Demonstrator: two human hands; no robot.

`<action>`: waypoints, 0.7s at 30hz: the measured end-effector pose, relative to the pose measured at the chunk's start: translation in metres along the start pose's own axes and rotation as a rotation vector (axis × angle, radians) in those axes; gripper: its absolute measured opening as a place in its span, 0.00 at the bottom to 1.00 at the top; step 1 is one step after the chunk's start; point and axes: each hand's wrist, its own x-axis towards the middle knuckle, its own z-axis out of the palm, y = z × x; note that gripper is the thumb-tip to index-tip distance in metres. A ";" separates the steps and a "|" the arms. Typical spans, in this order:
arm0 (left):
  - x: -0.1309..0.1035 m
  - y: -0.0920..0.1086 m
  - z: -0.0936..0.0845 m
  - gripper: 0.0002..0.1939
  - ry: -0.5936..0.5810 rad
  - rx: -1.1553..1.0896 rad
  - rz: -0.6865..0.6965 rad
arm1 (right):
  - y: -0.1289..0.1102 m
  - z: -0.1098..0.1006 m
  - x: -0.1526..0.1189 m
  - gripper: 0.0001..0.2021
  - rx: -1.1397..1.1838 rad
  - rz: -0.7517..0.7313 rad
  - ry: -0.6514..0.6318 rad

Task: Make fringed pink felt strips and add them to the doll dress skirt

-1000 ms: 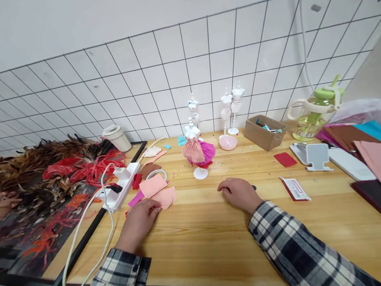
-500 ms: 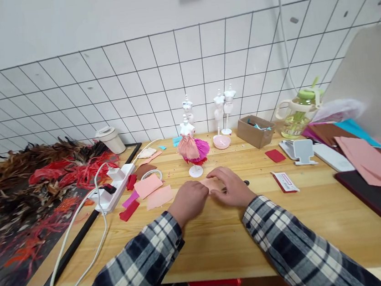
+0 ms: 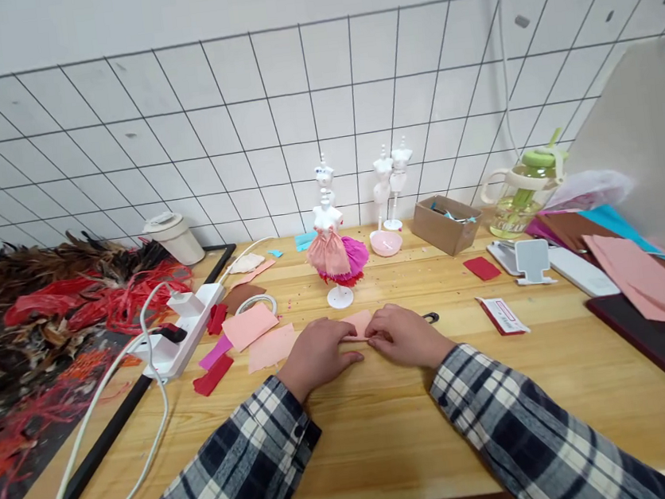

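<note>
A small peach-pink piece of crepe paper (image 3: 358, 322) lies on the wooden table (image 3: 380, 452), its near edge folded or rolled into a narrow strip. My left hand (image 3: 320, 353) grips the left end of that strip, thumb below. My right hand (image 3: 408, 337) pinches the other end with bent fingers. A black loop (image 3: 431, 317) pokes out beyond my right hand; the rest of it is hidden. Just behind the paper stands a small white dress form (image 3: 327, 216) in a peach and magenta ruffled skirt (image 3: 336, 255).
Paper pieces (image 3: 251, 325), a tape roll (image 3: 258, 302) and a power strip (image 3: 189, 330) lie left, beside feathers (image 3: 71, 271). Behind stand more dress forms (image 3: 400, 170), a pink bowl (image 3: 386, 243) and a cardboard box (image 3: 446, 224). Rightward are a packet (image 3: 502, 316), phone stand (image 3: 532, 262) and bottle (image 3: 519, 196).
The paper's near edge now shows as a narrow strip between my hands. My left thumb has come out below it, and my right fingers have drawn in to a pinch. The view has shifted slightly.
</note>
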 end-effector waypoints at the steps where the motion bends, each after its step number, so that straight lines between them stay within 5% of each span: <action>1: 0.001 -0.001 0.000 0.12 -0.004 -0.003 0.005 | 0.000 -0.001 -0.001 0.09 0.000 -0.001 -0.004; 8: 0.001 -0.006 0.005 0.13 -0.031 -0.125 0.043 | 0.002 0.002 0.001 0.11 0.010 0.008 -0.061; 14: 0.003 -0.013 0.010 0.09 0.117 -0.110 0.050 | 0.002 0.000 0.001 0.07 0.000 0.081 -0.051; 21: 0.005 -0.011 0.007 0.13 0.035 -0.173 -0.004 | -0.003 -0.003 0.000 0.09 0.017 0.151 -0.082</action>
